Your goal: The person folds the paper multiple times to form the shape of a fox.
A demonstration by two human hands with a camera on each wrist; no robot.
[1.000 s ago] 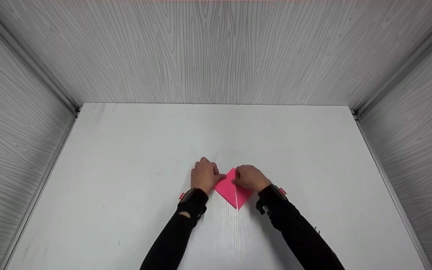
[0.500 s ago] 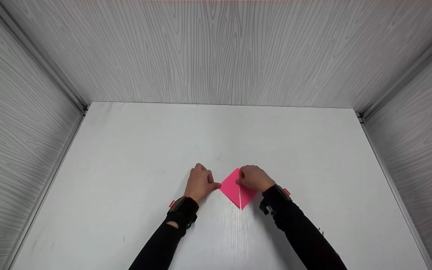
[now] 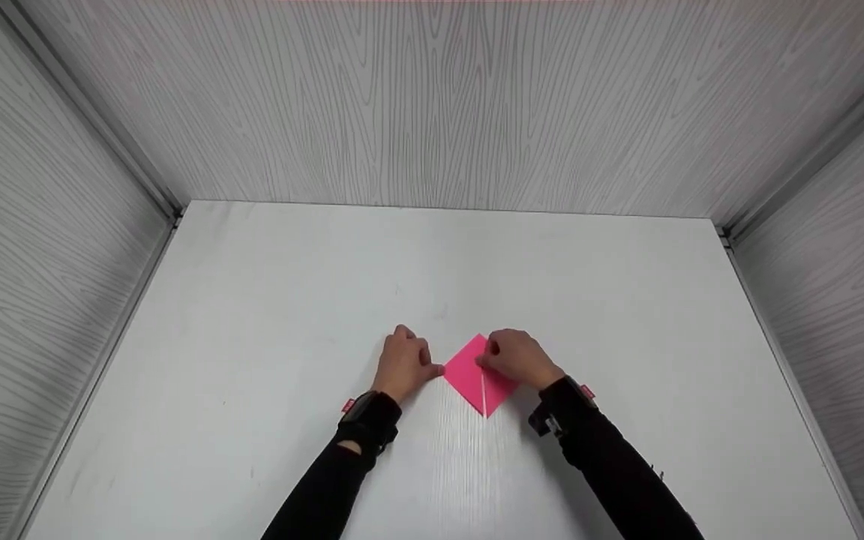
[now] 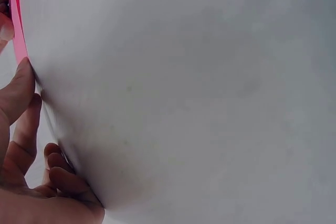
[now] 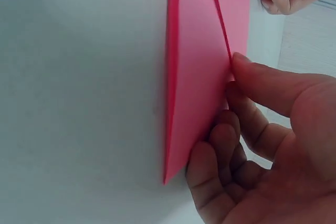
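Observation:
A pink sheet of paper (image 3: 466, 379), folded into a diamond, lies on the white table, with a narrow pale seam running down its middle. At its left corner my left hand (image 3: 402, 364) pinches the tip between thumb and index finger. My right hand (image 3: 518, 356) covers much of the upper right half. In the right wrist view its thumb (image 5: 262, 80) and index finger pinch the flap's inner edge at the seam, the other fingers curled on the paper (image 5: 197, 87). Only a thin strip of the pink paper (image 4: 18, 35) shows in the left wrist view.
The white tabletop (image 3: 289, 300) extends around the paper on all sides. A grey wood-grain panel (image 3: 432, 105) stands behind it, with similar side panels at left (image 3: 42, 262) and right (image 3: 837, 262).
My left hand has moved from the upper left edge down to the left corner of the paper. My right hand keeps its hold near the seam. The head view has shifted slightly.

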